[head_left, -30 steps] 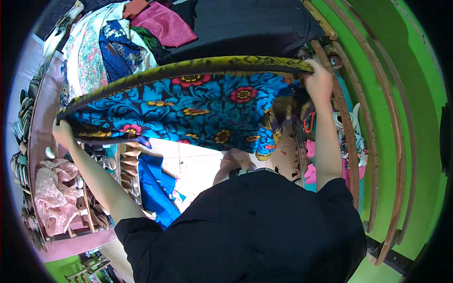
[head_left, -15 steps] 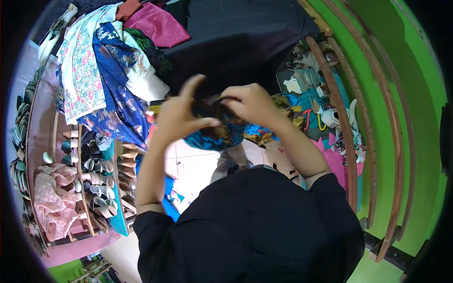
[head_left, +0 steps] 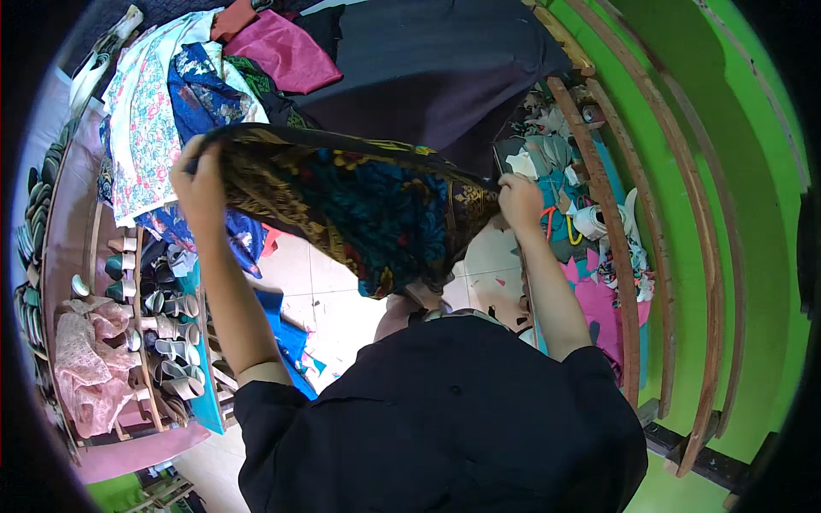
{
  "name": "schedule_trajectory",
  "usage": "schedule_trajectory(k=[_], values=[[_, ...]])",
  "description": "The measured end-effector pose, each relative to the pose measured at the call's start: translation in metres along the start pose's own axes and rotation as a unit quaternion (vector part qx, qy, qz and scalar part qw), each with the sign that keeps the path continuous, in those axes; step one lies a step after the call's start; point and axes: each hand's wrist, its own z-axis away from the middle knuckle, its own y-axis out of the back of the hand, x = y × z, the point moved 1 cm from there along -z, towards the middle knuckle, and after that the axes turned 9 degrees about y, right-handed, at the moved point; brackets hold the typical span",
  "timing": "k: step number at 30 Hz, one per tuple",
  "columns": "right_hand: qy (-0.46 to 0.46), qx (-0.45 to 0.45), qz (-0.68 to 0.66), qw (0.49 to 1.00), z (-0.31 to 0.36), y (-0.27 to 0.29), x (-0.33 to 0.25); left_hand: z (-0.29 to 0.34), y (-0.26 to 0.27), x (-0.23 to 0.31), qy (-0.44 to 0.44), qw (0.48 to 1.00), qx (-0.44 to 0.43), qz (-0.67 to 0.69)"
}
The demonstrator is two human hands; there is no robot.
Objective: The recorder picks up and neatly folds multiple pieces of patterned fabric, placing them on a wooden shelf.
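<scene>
A dark patterned cloth [head_left: 368, 205] with gold, blue and red motifs hangs stretched between my two hands. My left hand [head_left: 199, 175] is closed round its upper left corner, close to the pile of garments. At the other end, my right hand [head_left: 520, 202] grips the right corner in a fist. Between them the top edge runs nearly straight, slanting slightly down to the right, and the lower part droops in folds above the floor. Whether the cloth is a scarf or a garment I cannot tell.
Ahead lies a table with a black cover [head_left: 428, 60]. Piled at its left are a floral cloth [head_left: 145, 145] and a magenta cloth [head_left: 286, 53]. Shoe lasts fill a rack [head_left: 175, 342] on the left. Wooden rails [head_left: 616, 214] and fabric scraps [head_left: 599, 308] are on the right.
My hands have moved wide apart, the left leftward and the right rightward. The patterned cloth, bunched low before, is now raised and spread between them.
</scene>
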Motion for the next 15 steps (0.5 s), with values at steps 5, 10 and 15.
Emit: schedule_trajectory(k=[5,10,15], values=[[-0.13,-0.025,-0.395,0.909,0.0,-0.002,0.052,-0.012,0.027,-0.008,0.058,0.997,0.019,0.054],[0.083,-0.088,-0.42,0.899,-0.024,0.041,-0.089,0.037,-0.028,0.004,0.022,0.99,-0.131,-0.044],[0.188,0.013,-0.42,0.888,-0.031,0.015,-0.153,0.079,-0.078,0.029,-0.173,0.909,-0.336,-0.174]])
